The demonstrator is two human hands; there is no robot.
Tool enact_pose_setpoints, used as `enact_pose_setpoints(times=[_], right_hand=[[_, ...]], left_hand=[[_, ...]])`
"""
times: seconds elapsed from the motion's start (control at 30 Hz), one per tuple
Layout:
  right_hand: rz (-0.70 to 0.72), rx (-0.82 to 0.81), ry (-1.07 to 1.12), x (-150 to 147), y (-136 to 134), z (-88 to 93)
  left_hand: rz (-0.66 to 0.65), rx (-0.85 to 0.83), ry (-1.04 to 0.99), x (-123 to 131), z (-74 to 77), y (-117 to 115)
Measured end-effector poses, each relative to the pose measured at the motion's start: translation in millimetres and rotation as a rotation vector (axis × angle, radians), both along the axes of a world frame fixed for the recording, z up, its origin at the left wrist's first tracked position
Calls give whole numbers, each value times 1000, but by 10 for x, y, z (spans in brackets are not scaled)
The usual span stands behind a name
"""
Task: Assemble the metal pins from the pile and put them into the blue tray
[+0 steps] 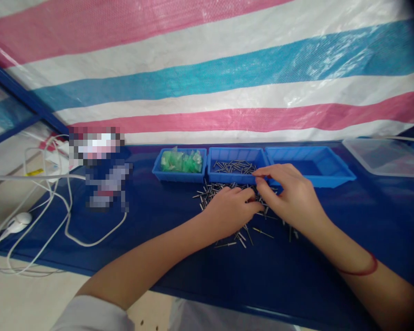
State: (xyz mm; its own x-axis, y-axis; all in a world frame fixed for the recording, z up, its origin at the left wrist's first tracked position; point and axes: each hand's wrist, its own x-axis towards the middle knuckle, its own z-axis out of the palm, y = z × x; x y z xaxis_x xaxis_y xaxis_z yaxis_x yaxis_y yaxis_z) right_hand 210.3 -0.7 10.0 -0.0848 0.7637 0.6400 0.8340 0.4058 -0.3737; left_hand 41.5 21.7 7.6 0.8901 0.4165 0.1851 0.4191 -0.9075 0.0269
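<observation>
A loose pile of blind rivets (pixel 241 235), silver with thin stems, lies on the blue table in front of the middle bin. My left hand (pixel 227 211) rests palm down over the pile, its fingers curled in among the rivets and hiding part of them. At the front rim of the middle blue bin (pixel 236 178), my right hand (pixel 293 193) has thumb and forefinger brought together. Whatever is between those fingertips is too small to make out. More rivets (pixel 232 166) lie inside that bin, behind the right fingertips. A few others show beneath the right palm.
The left blue bin (pixel 179 177) holds green-and-clear plastic packets (pixel 181 162). On the right stands another blue bin (pixel 310 166), beside a clear plastic lid (pixel 382 158). White cables (pixel 69 216) and blurred-out items occupy the table's left end. A striped sheet (pixel 207 78) hangs behind.
</observation>
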Motion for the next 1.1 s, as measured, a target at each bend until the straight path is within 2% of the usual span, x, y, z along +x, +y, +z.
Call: enact_pose_setpoints(times=[0.2,0.37,0.63,0.83,1.1], right_hand=[[19,7,-2,-6,-8,26],[16,2,1,16,-3,31],[33,-22,1,6,-4,41],[39,-21,10,-3,-10,42],[63,-33,18,-6,-5,44]], left_hand=[[56,0,37,163,21,5],[54,18,44,174,29,21],[32,13,161,189,136,78],[108,-27,120,252,116,69],[61,-5,186,282,121,13]])
